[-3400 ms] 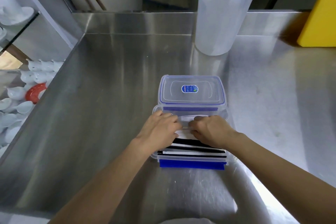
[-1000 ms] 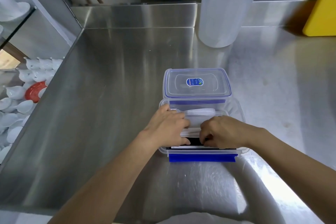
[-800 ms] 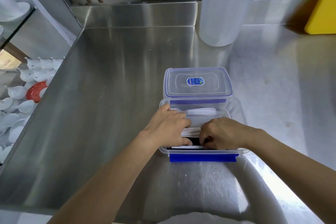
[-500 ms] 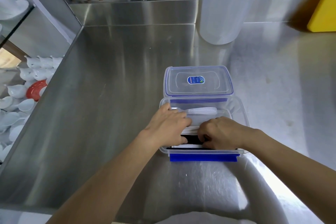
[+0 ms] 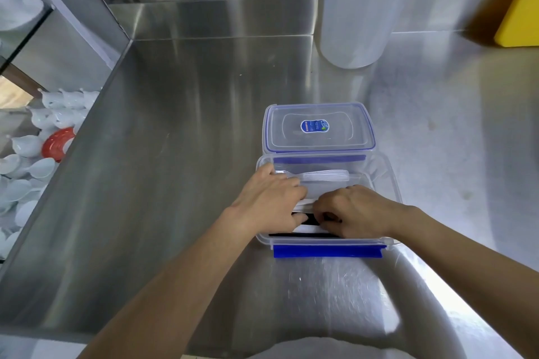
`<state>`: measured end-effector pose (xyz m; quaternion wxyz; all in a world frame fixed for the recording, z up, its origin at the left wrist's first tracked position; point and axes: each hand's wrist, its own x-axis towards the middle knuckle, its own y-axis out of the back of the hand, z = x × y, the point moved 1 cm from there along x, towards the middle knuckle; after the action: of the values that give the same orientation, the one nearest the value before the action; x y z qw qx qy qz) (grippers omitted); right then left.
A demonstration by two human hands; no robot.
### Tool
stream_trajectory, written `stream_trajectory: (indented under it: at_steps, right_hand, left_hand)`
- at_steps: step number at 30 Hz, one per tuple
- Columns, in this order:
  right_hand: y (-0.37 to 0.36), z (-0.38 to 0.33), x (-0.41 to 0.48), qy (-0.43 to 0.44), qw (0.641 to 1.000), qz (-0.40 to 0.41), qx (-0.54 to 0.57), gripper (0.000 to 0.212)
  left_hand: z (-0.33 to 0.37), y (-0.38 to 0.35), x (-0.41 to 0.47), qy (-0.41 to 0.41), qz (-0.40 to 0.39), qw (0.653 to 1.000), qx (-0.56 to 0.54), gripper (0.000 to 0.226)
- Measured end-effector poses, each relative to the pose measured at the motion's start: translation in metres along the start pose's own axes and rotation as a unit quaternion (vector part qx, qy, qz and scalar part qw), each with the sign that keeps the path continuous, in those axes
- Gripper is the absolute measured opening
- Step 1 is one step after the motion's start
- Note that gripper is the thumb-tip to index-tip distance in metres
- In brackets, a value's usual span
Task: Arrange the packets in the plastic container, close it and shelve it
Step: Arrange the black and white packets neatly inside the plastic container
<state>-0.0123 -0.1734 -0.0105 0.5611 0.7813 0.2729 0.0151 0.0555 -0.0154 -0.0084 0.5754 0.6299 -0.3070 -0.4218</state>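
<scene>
Pressing into open clear plastic container [image 5: 388,181] on steel worktop [image 5: 175,154], left hand [image 5: 269,201] and right hand [image 5: 354,211] curl fingers onto black-and-white flat packets [image 5: 303,226], grip closure unclear.

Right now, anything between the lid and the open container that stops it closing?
Yes. Both hands, left hand and right hand, are inside the open container, pressing on the packets. The lid lies flat just behind it. Nothing else visible blocks it.

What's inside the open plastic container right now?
Upright black-and-white packets fill the open container, with clear ones behind. Both hands, left and right, cover the middle, so the count is hidden.
</scene>
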Motion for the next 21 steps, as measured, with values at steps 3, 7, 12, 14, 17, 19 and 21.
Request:
stream_trajectory:
  at_steps: [3,7,12,14,17,19,21]
  right_hand:
    - [0.000,0.001,0.002,-0.006,1.000,-0.022,0.001,0.017]
    - [-0.002,0.000,0.004,-0.008,1.000,-0.022,-0.004,0.016]
    - [-0.001,-0.003,0.004,0.005,0.999,-0.024,-0.044,0.022]
    - [-0.002,-0.005,0.007,0.015,0.996,-0.029,-0.082,0.022]
    - [-0.001,-0.009,0.011,0.027,0.992,-0.040,-0.118,0.019]
    - [0.001,-0.012,0.011,0.027,0.992,-0.051,-0.111,0.019]
    - [0.003,-0.014,0.009,0.027,0.994,-0.053,-0.094,0.019]
  left_hand:
    - [0.000,-0.001,0.000,-0.004,-0.018,1.000,0.012,0.043]
    - [0.001,-0.002,0.000,-0.004,-0.019,1.000,0.025,0.046]
    - [0.001,-0.002,0.001,0.000,-0.015,1.000,0.021,0.043]
    - [0.001,-0.001,0.000,0.000,-0.009,1.000,0.013,0.036]
    - [0.002,0.002,-0.002,0.004,0.018,1.000,-0.009,0.017]
    - [0.002,0.002,-0.003,0.008,0.026,1.000,-0.015,0.017]
    - [0.001,0.001,-0.004,0.014,0.029,0.999,-0.020,0.028]
